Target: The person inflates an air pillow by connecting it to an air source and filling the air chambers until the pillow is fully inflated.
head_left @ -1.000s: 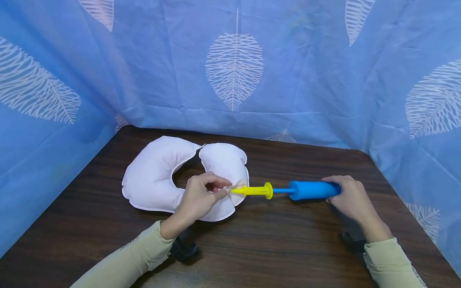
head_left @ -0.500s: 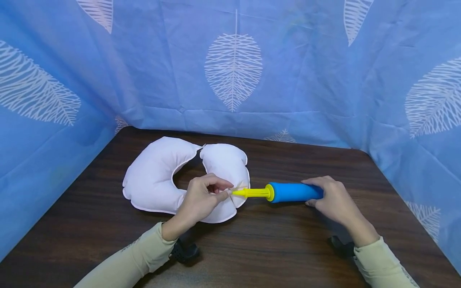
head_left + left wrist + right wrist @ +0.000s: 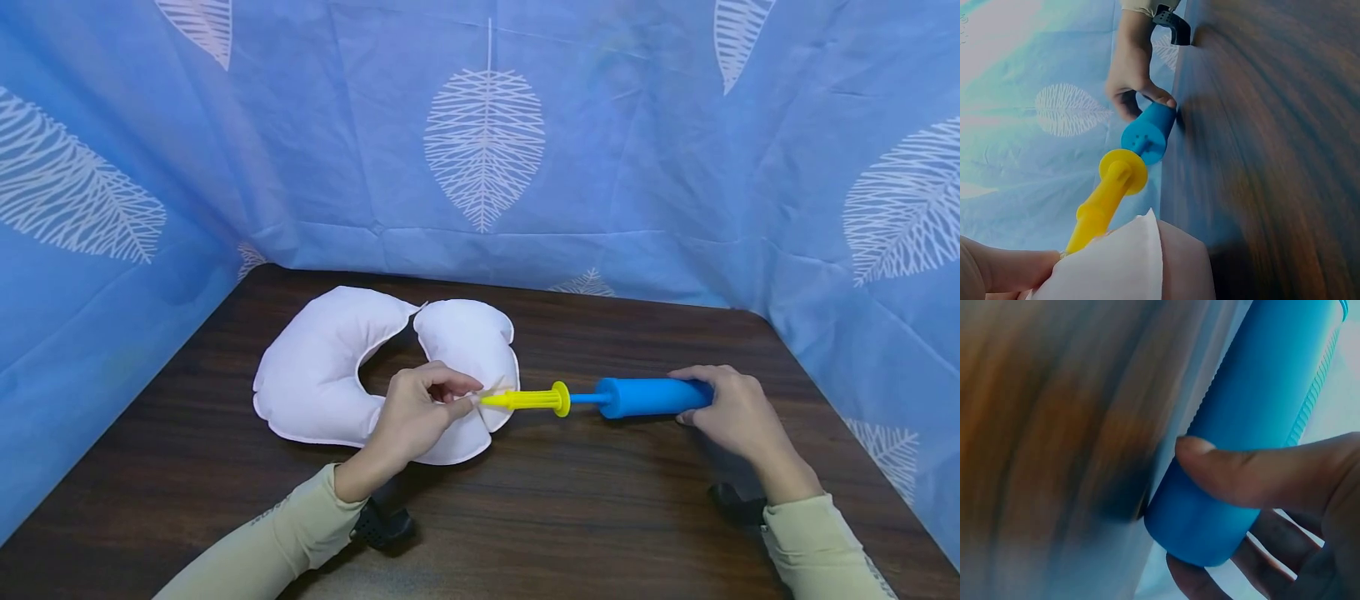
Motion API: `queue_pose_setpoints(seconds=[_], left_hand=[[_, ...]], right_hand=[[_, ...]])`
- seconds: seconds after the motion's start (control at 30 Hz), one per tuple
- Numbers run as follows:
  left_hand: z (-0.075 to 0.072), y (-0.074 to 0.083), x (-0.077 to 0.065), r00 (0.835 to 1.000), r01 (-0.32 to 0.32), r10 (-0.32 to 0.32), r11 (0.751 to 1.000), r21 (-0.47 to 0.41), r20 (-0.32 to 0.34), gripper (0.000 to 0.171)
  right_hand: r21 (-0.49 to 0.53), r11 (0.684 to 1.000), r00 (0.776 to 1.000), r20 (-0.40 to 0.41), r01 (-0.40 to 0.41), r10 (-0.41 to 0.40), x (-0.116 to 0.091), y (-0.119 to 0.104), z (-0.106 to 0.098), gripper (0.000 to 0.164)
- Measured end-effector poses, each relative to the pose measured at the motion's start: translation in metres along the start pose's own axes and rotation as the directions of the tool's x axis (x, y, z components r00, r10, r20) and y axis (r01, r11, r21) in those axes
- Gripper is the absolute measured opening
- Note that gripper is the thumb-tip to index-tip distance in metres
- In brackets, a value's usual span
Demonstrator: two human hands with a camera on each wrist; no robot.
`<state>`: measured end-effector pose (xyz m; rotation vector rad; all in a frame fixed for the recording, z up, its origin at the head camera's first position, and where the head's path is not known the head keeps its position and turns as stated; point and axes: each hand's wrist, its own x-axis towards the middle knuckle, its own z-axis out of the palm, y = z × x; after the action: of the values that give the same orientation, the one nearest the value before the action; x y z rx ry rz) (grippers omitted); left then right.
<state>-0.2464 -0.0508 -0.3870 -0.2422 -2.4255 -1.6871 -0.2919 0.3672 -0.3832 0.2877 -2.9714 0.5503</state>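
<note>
A puffed white neck pillow [image 3: 307,383] lies on the table at centre left. My left hand [image 3: 420,408] pinches its valve between thumb and fingertips, right at the tip of the yellow nozzle end [image 3: 532,400] of a hand pump. The fingers mostly hide the valve. My right hand [image 3: 738,412] grips the far end of the pump's blue barrel [image 3: 648,397]. In the right wrist view the thumb [image 3: 1229,475] lies across the barrel and fingers curl behind it. The left wrist view shows the blue rod [image 3: 1143,145] drawn out between barrel and yellow flange.
The dark wood table [image 3: 570,517] fills the lower part of the view. A blue curtain [image 3: 645,150] with white leaf prints hangs behind the table and along both sides. Black wrist mounts [image 3: 386,525] sit under both sleeves.
The right hand pushed the blue barrel left against the yellow flange, then drew it back right, so the rod shows again. The left hand has kept its pinch at the valve.
</note>
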Motion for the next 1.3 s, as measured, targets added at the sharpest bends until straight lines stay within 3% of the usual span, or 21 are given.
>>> queue_pose_setpoints(seconds=[0.27,0.47,0.63,0.87,1.07,1.3], left_hand=[[-0.002,-0.001,0.002,0.998,-0.023,0.020,0.997,0.069,0.055,0.018],[-0.002,-0.005,0.004,0.989,-0.104,0.088,0.985,0.139,0.117,0.022],[-0.003,-0.007,0.006,0.982,-0.148,0.120,0.969,0.199,0.146,0.021],[-0.003,-0.007,0.004,0.970,-0.205,0.151,0.932,0.299,0.192,0.032],[-0.002,-0.008,0.003,0.971,-0.215,0.170,0.931,0.294,0.169,0.028],[-0.002,-0.007,0.003,0.967,-0.235,0.199,0.936,0.262,0.159,0.026]], right_hand=[[-0.027,0.999,0.999,-0.029,-0.047,0.046,0.001,0.009,-0.001,0.051],[-0.034,0.998,0.998,-0.025,-0.053,0.052,0.001,0.008,-0.002,0.052],[-0.035,0.998,0.998,-0.027,-0.052,0.051,0.001,0.009,-0.002,0.052],[-0.037,0.998,0.999,-0.035,-0.041,0.040,0.000,0.009,-0.001,0.053],[-0.016,1.000,1.000,-0.023,-0.011,0.011,0.000,0.002,0.001,0.051],[0.032,0.998,0.998,0.011,0.059,-0.059,-0.001,-0.025,0.010,0.049]])
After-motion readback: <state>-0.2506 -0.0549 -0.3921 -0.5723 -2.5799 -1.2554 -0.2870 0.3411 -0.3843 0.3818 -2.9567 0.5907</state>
